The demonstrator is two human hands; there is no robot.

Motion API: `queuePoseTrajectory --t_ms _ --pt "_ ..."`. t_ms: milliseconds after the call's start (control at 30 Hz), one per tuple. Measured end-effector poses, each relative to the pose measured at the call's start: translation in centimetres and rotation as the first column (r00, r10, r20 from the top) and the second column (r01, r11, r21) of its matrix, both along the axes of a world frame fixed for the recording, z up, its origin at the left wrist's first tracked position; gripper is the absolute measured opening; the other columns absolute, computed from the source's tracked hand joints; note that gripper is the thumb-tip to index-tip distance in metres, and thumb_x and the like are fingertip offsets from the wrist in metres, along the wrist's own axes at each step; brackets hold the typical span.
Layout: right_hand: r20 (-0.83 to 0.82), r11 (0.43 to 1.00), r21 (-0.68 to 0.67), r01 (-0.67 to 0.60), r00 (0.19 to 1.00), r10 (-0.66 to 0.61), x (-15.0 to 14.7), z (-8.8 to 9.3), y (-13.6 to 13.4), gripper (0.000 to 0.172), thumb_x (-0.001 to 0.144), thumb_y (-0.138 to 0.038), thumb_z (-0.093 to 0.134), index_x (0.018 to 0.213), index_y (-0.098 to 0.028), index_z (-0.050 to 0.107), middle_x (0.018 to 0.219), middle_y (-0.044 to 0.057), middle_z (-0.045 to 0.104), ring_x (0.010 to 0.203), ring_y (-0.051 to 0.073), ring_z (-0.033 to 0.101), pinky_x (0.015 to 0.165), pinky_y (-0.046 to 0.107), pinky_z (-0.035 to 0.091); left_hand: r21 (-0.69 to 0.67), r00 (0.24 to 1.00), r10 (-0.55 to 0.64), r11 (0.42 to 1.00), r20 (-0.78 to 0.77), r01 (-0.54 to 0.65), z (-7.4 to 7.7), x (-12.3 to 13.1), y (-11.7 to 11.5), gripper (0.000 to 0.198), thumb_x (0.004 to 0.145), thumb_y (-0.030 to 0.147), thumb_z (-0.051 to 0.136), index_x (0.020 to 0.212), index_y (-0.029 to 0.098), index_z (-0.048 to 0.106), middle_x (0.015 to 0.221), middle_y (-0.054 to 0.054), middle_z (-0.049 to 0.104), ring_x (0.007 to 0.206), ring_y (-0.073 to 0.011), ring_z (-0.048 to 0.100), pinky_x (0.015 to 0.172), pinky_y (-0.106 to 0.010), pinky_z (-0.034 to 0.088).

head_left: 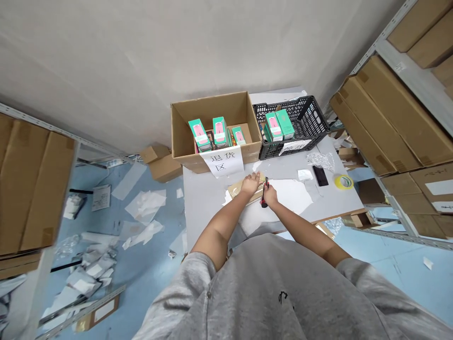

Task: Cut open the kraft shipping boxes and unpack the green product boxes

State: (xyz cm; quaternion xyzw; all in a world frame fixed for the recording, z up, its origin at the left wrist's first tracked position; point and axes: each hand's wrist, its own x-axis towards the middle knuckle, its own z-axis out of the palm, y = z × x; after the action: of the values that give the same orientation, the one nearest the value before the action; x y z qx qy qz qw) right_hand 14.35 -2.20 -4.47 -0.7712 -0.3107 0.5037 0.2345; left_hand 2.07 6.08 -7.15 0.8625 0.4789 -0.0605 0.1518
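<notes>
A flat tan package (236,189) lies on white paper (292,196) near the middle of the table. My left hand (250,183) rests on top of it with the fingers apart, pressing it down. At the package's right end, my right hand (270,194) is wrapped round a red and black cutter (264,202). The cutter points away from me, and its tip is close to the package's right edge; whether it touches cannot be made out.
Behind stand a cardboard box (208,164) and a black crate (300,150), both holding green and pink boxes. A phone (320,176), bubble wrap (321,161) and yellow tape roll (343,182) lie right. Shelves (399,56) with cartons flank the table.
</notes>
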Motion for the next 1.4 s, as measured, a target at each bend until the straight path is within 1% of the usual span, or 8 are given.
queuePoseTrajectory --t_ms 367,533,733,833,1000,1100,1233,1400 --pt "-0.023 0.993 -0.08 0.089 0.996 -0.091 -0.2 1.7 1.2 0.038 0.117 -0.049 0.045 0.132 -0.018 0.062 0.059 0.001 0.064 0.045 0.025 0.066 0.05 0.035 0.058 -0.028 1.0 0.009 1.0 -0.023 -0.01 1.1 0.0 0.6 0.067 0.119 0.047 0.036 0.173 0.009 0.041 0.153 -0.029 0.061 0.129 -0.0356 0.068 0.106 -0.043 0.055" --pt "-0.05 0.998 -0.056 0.036 0.998 -0.039 -0.3 1.7 0.6 0.038 0.118 -0.045 0.042 0.138 -0.018 0.061 0.057 0.0 0.063 0.046 0.026 0.069 0.053 0.036 0.06 -0.037 0.999 -0.004 0.999 -0.037 0.003 1.3 0.0 0.8 0.066 0.119 0.049 0.036 0.173 0.01 0.042 0.152 -0.028 0.063 0.127 -0.0339 0.069 0.106 -0.041 0.055" --pt "-0.058 0.992 -0.091 0.089 0.994 -0.095 -0.1 1.5 1.0 0.034 0.117 -0.037 0.041 0.136 -0.016 0.06 0.058 0.001 0.065 0.049 0.028 0.072 0.051 0.036 0.061 -0.053 1.0 -0.01 0.999 -0.005 0.009 0.8 0.1 0.5 0.066 0.119 0.047 0.038 0.174 0.011 0.041 0.156 -0.031 0.059 0.131 -0.0349 0.069 0.11 -0.044 0.054" --pt "-0.063 0.993 -0.076 0.086 0.994 -0.091 0.4 1.3 1.0 0.034 0.117 -0.043 0.043 0.13 -0.019 0.063 0.058 0.0 0.065 0.05 0.026 0.072 0.052 0.034 0.061 -0.072 1.0 0.008 0.997 -0.015 -0.009 0.8 0.7 0.3 0.068 0.118 0.049 0.041 0.176 0.013 0.038 0.157 -0.032 0.059 0.134 -0.0374 0.068 0.111 -0.047 0.054" --pt "-0.015 0.996 -0.036 0.087 0.996 -0.088 1.0 0.9 -0.5 0.038 0.118 -0.052 0.043 0.125 -0.021 0.063 0.055 -0.003 0.062 0.05 0.024 0.072 0.051 0.03 0.059 -0.037 0.998 0.036 0.999 -0.046 -0.037 0.9 2.1 -0.2 0.074 0.114 0.048 0.053 0.177 0.013 0.036 0.169 -0.037 0.046 0.15 -0.0461 0.056 0.117 -0.057 0.048" --pt "0.009 0.998 -0.034 0.046 0.999 -0.045 1.0 0.8 -0.9 0.039 0.118 -0.052 0.041 0.127 -0.021 0.063 0.055 -0.004 0.06 0.047 0.022 0.069 0.049 0.028 0.058 -0.063 0.998 0.056 0.996 -0.015 -0.057 1.1 2.0 0.2 0.067 0.116 0.044 0.046 0.174 0.01 0.04 0.157 -0.036 0.058 0.139 -0.0415 0.067 0.11 -0.051 0.053" --pt "0.005 0.998 -0.038 0.041 0.999 -0.041 0.4 0.9 -0.1 0.038 0.118 -0.05 0.043 0.132 -0.021 0.063 0.057 -0.003 0.061 0.049 0.024 0.071 0.051 0.031 0.06 -0.138 0.997 0.073 0.988 0.02 -0.07 1.6 1.4 1.4 0.062 0.119 0.051 0.036 0.163 0.011 0.054 0.131 -0.025 0.076 0.119 -0.0339 0.076 0.103 -0.042 0.057" --pt "-0.023 0.995 -0.059 0.078 0.997 -0.08 0.3 0.6 0.1 0.038 0.117 -0.05 0.043 0.131 -0.021 0.063 0.058 -0.002 0.063 0.052 0.025 0.073 0.052 0.032 0.061 -0.064 0.997 0.068 0.996 0.042 -0.066 1.5 0.8 0.5 0.072 0.117 0.056 0.044 0.171 0.009 0.043 0.151 -0.029 0.064 0.134 -0.036 0.067 0.108 -0.042 0.054"
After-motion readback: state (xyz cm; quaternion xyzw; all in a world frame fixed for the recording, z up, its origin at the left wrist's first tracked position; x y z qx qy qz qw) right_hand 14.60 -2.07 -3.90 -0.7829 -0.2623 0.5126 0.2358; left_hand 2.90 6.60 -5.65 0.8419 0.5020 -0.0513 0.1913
